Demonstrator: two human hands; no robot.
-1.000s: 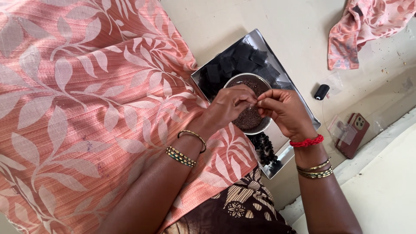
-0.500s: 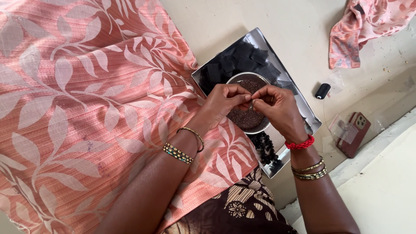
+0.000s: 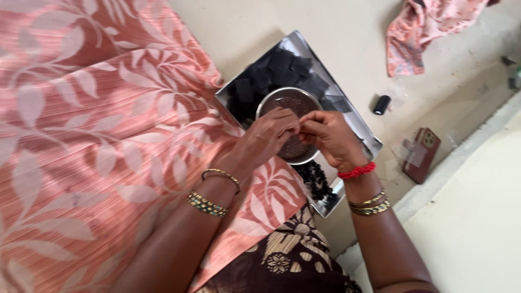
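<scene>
Broadly, a salmon leaf-print cloth (image 3: 92,135) spreads leftward; the rectangular steel tray (image 3: 369,145) runs diagonally, top-left to bottom-right, holding a round steel bowl (image 3: 271,100). Above the bowl, left hand (image 3: 268,135) and right hand (image 3: 328,135) meet, fingers pinched together; what they pinch is too small to tell.

Floor (image 3: 347,49): steel tray (image 3: 364,142), black spool (image 3: 382,104), phone (image 3: 422,154).

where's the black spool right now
In the head view the black spool lies on the floor right of the steel tray, above the phone.
</scene>
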